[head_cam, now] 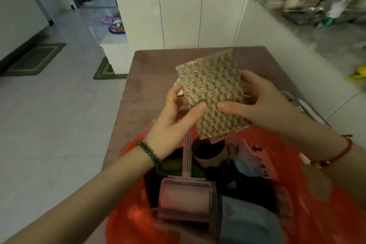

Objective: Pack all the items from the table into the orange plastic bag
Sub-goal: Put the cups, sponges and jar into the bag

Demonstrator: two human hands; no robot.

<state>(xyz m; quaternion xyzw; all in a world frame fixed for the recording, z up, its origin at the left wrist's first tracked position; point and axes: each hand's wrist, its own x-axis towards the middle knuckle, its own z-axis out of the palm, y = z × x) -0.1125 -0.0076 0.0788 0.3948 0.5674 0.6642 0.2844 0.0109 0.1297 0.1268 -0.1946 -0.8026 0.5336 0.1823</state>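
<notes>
Nearest, the open orange plastic bag [293,194] on the tabletop [150,77] holds a pink lint roller [186,194], while above its far rim the left hand [174,117] and right hand [255,101] have fingers clamped on a gold-patterned packet [213,89].

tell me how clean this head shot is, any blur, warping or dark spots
Head view: the sparkly packet held by the left hand and right hand is fairly sharp; the counter clutter at top right is smeared; wide-angle warping bends the cabinet lines and floor tiles; the inside of the orange bag is dim, and the pink roller there looks soft.
</notes>
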